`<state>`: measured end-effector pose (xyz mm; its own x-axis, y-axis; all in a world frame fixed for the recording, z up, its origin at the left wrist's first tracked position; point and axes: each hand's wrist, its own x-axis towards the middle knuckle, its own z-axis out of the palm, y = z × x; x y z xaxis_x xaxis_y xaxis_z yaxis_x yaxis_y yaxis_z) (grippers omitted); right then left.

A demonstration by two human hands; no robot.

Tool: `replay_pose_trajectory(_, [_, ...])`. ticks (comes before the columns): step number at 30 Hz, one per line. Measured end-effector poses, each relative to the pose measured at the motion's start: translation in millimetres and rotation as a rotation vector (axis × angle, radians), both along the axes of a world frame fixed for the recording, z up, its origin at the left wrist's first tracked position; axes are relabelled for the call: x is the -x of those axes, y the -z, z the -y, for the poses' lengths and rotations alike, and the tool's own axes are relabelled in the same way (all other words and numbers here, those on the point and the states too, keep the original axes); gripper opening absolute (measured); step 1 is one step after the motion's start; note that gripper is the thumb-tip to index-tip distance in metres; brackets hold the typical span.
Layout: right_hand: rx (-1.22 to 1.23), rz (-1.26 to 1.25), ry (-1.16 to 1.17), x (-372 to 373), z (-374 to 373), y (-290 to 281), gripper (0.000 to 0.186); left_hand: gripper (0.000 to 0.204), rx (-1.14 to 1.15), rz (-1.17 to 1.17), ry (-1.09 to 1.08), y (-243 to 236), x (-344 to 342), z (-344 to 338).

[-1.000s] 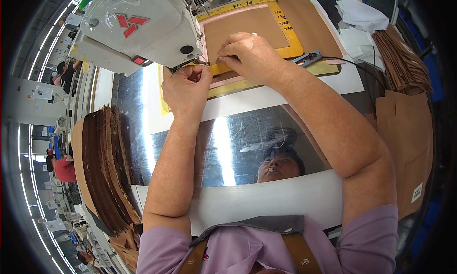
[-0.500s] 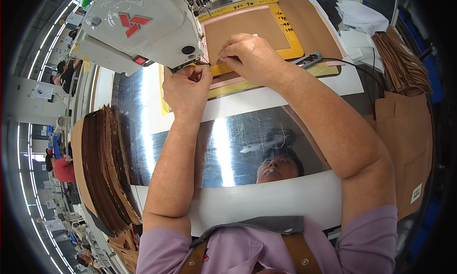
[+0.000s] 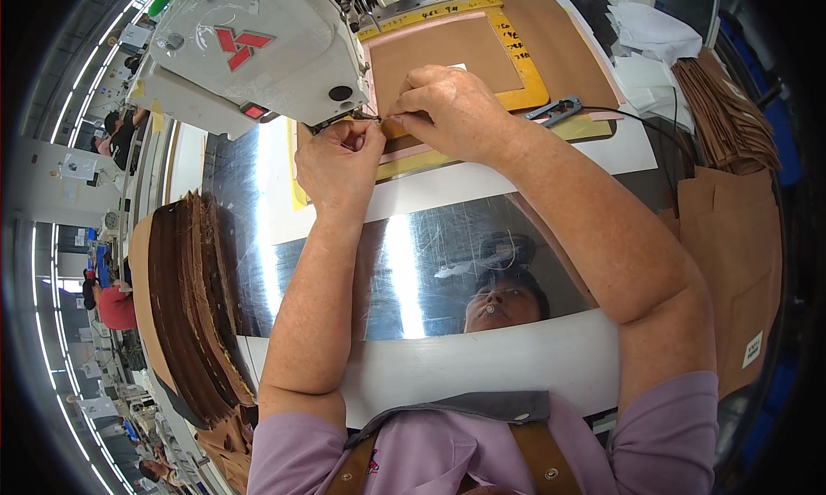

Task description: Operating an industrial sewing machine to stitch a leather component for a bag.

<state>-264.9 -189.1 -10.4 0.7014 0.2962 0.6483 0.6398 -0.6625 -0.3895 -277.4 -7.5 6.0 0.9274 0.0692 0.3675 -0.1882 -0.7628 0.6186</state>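
My left hand [image 3: 338,161] is closed in a pinch beneath the head of a white sewing machine [image 3: 258,52], close to its needle area. What its fingertips hold is too small to make out. Just to the right, my right hand [image 3: 452,112] is also pinched, its fingertips a little apart from the left ones; anything in them cannot be made out. Under both hands lies a yellow template frame [image 3: 529,69] with handwritten marks, around a brown panel [image 3: 439,47]. Thread snips [image 3: 559,109] with blue-grey handles rest on the frame's right side, beside my right wrist.
A stack of dark brown pieces [image 3: 185,297] stands at the left edge. On the right are folded brown pieces [image 3: 723,116] and a larger brown sheet [image 3: 731,262]. White cloth [image 3: 654,32] lies at the back right. A shiny metal plate [image 3: 430,271] covers the near table.
My right hand has shifted slightly down and its fingers have turned toward the left hand. My left hand has hardly moved.
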Motion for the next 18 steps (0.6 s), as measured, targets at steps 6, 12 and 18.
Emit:
replay_pose_trajectory(6, [0.066,-0.100,0.034,0.0,-1.3,-0.1,0.014,0.016,-0.014,0.029,0.014,0.0,-0.2,1.6])
replay_pose_trajectory(12, [0.039,-0.030,0.018,0.2,-3.0,-0.5,0.013,0.016,-0.011,0.045,0.023,0.8,-0.4,0.3])
replay_pose_trajectory(18, [0.026,0.155,-0.016,5.1,-6.0,-3.0,0.010,0.022,-0.078,-0.022,-0.006,-5.0,3.3,6.1])
